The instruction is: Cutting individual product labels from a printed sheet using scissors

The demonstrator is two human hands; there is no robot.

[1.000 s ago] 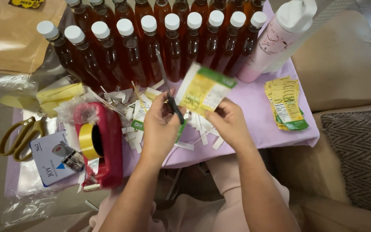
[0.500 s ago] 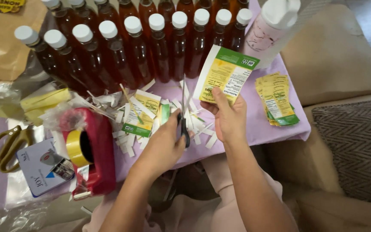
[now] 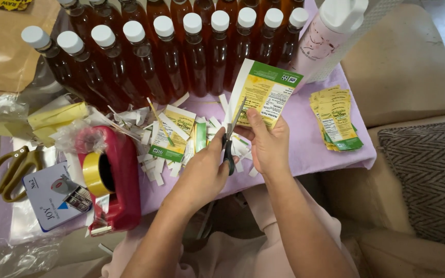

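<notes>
Left hand (image 3: 202, 172): fingers clenched through black-handled steel scissors (image 3: 231, 138), blades meeting label edge for trimming.
Right hand (image 3: 269, 146): fingers pinched yellow-green paper label (image 3: 263, 92), held upright above bench's (image 3: 305, 146) near edge.

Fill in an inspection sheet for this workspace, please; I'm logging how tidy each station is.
Surface: lilac cloth-covered table, crowded.
Job's things: yellow-and-green printed paper label held up; black-handled scissors cutting along its left edge; stack of cut yellow labels at right.
Clutter: white paper trimmings; red tape dispenser with yellow roll; olive-handled scissors; rows of amber liquid bottles with white caps; pink spray bottle; brown paper bag.
Grippers: left hand works the scissors; right hand grips the label.
Cables: nothing seen.
Surroundings: beige cushioned seat; grey herringbone cushion.
</notes>
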